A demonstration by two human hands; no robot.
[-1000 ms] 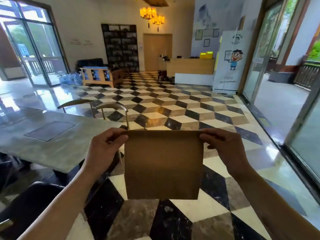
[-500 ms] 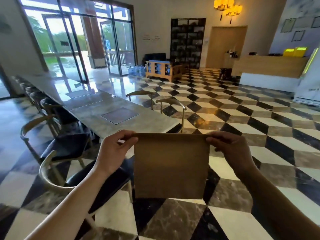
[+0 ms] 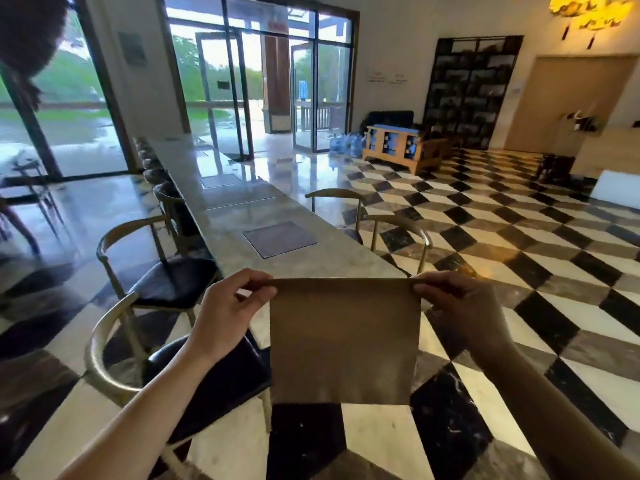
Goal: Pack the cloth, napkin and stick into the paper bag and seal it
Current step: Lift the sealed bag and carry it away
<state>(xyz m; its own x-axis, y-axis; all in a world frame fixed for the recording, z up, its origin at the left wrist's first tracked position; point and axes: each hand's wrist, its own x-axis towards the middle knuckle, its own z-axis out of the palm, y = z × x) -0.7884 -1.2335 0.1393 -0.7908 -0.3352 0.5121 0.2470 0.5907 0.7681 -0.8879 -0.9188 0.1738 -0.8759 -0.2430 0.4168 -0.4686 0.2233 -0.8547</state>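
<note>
A flat brown paper bag (image 3: pixel 344 341) hangs upright in front of me, held by its top edge. My left hand (image 3: pixel 228 311) pinches the top left corner and my right hand (image 3: pixel 457 311) pinches the top right corner. The bag's top edge looks closed and straight. Neither cloth, napkin nor stick shows anywhere in view.
A long grey stone table (image 3: pixel 277 237) runs away from me just beyond the bag. Dark-seated chairs (image 3: pixel 166 271) stand on its left, wooden-backed chairs (image 3: pixel 398 226) on its right. A chequered floor (image 3: pixel 519 244) spreads to the right, glass doors behind.
My view has swung left, from the open floor toward the long table and glass doors. Both hands keep the same grip on the bag's top corners.
</note>
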